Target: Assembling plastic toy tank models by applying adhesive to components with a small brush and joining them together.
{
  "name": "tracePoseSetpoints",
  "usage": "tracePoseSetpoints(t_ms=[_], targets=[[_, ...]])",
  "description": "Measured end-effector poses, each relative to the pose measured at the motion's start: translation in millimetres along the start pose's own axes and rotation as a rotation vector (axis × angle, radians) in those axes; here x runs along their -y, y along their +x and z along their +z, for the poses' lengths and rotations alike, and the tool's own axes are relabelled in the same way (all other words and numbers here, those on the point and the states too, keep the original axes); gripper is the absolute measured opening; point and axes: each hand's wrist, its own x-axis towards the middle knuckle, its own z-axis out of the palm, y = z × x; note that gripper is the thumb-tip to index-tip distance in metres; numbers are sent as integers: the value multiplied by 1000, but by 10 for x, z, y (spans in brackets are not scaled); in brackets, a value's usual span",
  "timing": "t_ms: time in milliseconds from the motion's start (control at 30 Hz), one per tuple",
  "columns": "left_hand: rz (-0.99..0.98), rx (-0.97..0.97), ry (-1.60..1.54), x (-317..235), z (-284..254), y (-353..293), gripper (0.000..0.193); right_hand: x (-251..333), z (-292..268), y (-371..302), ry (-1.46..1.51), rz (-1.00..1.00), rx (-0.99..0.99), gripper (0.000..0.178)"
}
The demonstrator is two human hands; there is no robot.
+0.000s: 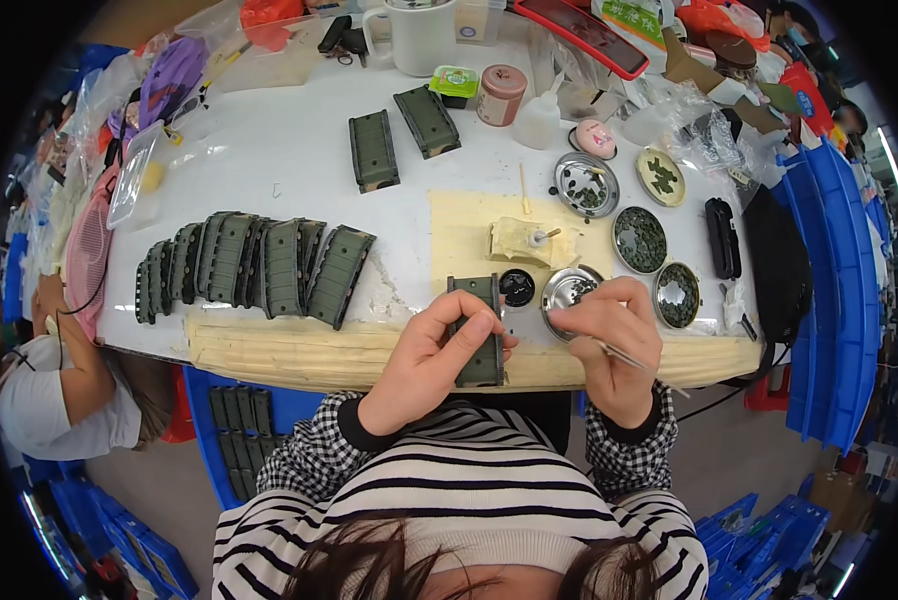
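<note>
- Left hand (431, 352) at the near table edge, fingers closed round the sides of a dark green moulded plate (477, 330); thumb pressed on its upper face. The plate lies lengthwise over the pale foam strip (269, 350) along the table (289, 150) front.
- Right hand (609, 335) just right of the plate, fingertips pinched together on a thin stick tool (629, 358); its tip points toward the plate.
- Plate looks rigid, light, ribbed plastic; likely not slippery. Best held by its long edges, as now, keeping the face free. Small details probably fragile.
- Just beyond the hands: a small black cap (517, 287) and a shiny round dish (567, 289) of tiny parts.
- Left of centre: a fanned row of matching green plates (259, 265), overlapping.
- Right: three more round dishes (641, 238) of dark small parts.
- Farther: two single green plates (399, 135), a white squeeze bottle (539, 118), a white mug (419, 35).
- Far left: another person's arm (64, 350), apart from the work.
</note>
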Motion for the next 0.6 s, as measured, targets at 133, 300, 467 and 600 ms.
tracePoseSetpoints(t_ms=[133, 300, 467, 600], targets=[[94, 32, 122, -83, 26, 52, 22, 57, 91, 136, 63, -137, 116, 32], [95, 38, 100, -42, -36, 38, 23, 120, 151, 204, 50, -172, 155, 33], [48, 14, -25, -81, -12, 17, 22, 144, 171, 207, 46, -186, 127, 32], [3, -16, -197, -59, 14, 11, 21, 173, 214, 156, 184, -103, 47, 30]])
